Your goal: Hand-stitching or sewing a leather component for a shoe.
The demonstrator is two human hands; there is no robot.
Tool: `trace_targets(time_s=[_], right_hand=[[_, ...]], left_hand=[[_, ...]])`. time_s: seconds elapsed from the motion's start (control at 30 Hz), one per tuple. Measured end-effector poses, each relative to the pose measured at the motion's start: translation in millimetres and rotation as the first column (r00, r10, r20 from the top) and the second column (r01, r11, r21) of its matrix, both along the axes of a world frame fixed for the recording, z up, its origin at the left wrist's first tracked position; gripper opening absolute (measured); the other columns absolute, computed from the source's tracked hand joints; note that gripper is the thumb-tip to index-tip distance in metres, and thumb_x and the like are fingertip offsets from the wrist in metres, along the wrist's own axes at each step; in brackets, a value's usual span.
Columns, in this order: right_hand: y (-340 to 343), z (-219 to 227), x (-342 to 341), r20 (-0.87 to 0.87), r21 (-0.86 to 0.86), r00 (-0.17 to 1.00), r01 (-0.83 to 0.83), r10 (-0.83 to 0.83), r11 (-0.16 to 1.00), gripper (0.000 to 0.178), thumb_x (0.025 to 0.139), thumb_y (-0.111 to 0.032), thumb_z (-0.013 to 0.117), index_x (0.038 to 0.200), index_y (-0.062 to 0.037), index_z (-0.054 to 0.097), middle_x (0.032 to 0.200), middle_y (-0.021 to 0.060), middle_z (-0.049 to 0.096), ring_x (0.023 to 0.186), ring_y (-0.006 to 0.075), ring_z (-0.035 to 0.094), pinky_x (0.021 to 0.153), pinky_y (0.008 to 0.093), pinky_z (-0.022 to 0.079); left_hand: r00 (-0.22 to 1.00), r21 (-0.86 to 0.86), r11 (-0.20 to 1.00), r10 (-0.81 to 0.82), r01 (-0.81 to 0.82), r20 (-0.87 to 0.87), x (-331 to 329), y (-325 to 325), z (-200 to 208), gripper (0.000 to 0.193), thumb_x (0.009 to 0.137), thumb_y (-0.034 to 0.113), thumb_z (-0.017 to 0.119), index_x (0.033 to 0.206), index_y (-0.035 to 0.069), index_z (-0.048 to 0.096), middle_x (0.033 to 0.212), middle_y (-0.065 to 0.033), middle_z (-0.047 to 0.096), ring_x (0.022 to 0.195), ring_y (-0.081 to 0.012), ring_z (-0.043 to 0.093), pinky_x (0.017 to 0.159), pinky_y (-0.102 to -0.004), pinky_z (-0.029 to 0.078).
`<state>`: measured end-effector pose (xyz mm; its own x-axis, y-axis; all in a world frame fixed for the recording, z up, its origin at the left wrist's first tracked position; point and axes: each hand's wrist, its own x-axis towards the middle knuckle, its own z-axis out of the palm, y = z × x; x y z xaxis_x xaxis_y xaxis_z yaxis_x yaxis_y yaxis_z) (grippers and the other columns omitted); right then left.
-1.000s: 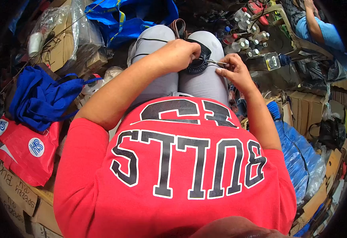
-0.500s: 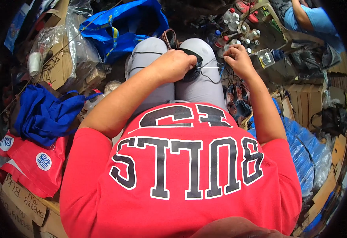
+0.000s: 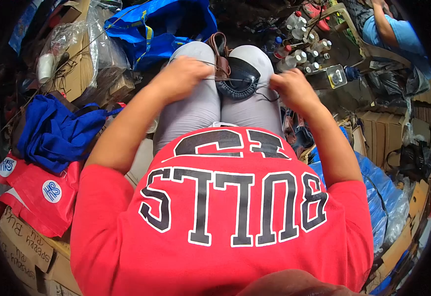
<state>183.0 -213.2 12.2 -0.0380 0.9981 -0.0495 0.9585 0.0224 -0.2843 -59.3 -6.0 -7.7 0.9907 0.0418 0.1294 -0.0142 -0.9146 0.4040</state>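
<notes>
A dark leather shoe [image 3: 239, 83] with a puckered, stitched toe lies between my thighs, with a brown strap-like piece [image 3: 219, 45] rising behind it. My left hand [image 3: 185, 75], blurred at the fingers, is closed over my left knee. A thin dark thread [image 3: 233, 79] runs from it across the shoe. To the right of the shoe, my right hand [image 3: 292, 88] is closed on dark thread that loops beside it. Neither hand touches the shoe. Any needle is too small or hidden to make out.
Several bottles [image 3: 304, 54] stand beyond my right knee, near a squarish clear bottle [image 3: 335, 76]. A blue bag [image 3: 168, 27] sits ahead on the left. Blue cloth [image 3: 57, 133] and a red bag [image 3: 40, 190] lie at my left. Another person's arm [image 3: 387, 29] shows at the far right.
My left hand has moved away from the shoe to the left, drawing the thread out. My right hand has dropped slightly and closed. The shoe's toe is now more exposed.
</notes>
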Motion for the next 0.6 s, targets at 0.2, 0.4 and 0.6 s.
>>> trace_targets(time_s=[0.2, 0.4, 0.6], right_hand=[[-42.9, -9.4, 52.7, -0.835, -0.331, 0.229, 0.518, -0.501, 0.789, 0.016, 0.085, -0.020, 0.065, 0.082, -0.0037, 0.065, 0.077, -0.0012, 0.062, 0.078, 0.0091, 0.056, 0.077, 0.0243, 0.042], [38.1, 14.4, -25.3, -0.792, -0.061, -0.597, 0.282, 0.125, 0.957, 0.023, 0.096, -0.028, 0.049, 0.089, -0.0069, 0.055, 0.086, 0.0085, 0.059, 0.081, 0.0203, 0.058, 0.084, 0.0382, 0.045], [-5.5, 17.4, -35.9, -0.813, -0.165, 0.550, 0.097, -0.191, 0.981, 0.020, 0.091, -0.017, 0.057, 0.103, -0.0023, 0.065, 0.088, 0.0036, 0.066, 0.078, 0.0096, 0.056, 0.072, 0.0240, 0.045]], left_hand=[[0.851, -0.676, 0.582, 0.508, -0.452, -0.132, -65.0, 29.6, 39.5, 0.008, 0.088, 0.008, 0.058, 0.082, 0.004, 0.061, 0.079, -0.0036, 0.060, 0.078, -0.0132, 0.055, 0.074, -0.0272, 0.043], [0.921, -0.950, 0.021, 0.242, 0.311, 0.306, 15.4, -33.0, 89.7, 0.023, 0.091, 0.023, 0.058, 0.089, 0.000, 0.055, 0.084, -0.0090, 0.061, 0.081, -0.0209, 0.062, 0.077, -0.0355, 0.051], [0.991, -0.267, 0.960, 0.048, -0.081, -0.129, -27.6, -26.1, 59.6, 0.007, 0.083, 0.008, 0.062, 0.082, 0.002, 0.061, 0.077, -0.0102, 0.060, 0.065, -0.0227, 0.058, 0.059, -0.0316, 0.047]])
